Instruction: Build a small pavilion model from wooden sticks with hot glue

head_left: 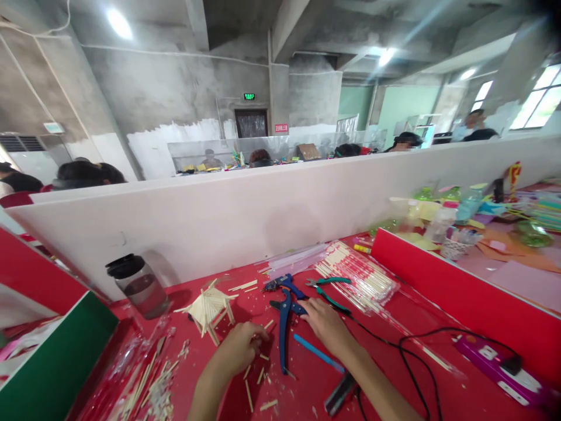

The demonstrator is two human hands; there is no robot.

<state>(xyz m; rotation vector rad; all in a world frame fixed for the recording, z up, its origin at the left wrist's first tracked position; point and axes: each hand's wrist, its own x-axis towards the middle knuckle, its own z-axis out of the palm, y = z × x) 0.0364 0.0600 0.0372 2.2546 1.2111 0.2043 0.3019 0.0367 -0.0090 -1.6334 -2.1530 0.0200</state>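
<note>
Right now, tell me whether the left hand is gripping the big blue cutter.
No, a strip of red tabletop shows between the left hand and the blue cutter.

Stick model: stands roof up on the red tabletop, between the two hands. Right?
Position is wrong: the head view shows the stick model to the left of both the left hand and right hand. It does stand roof up on the red tabletop.
</note>
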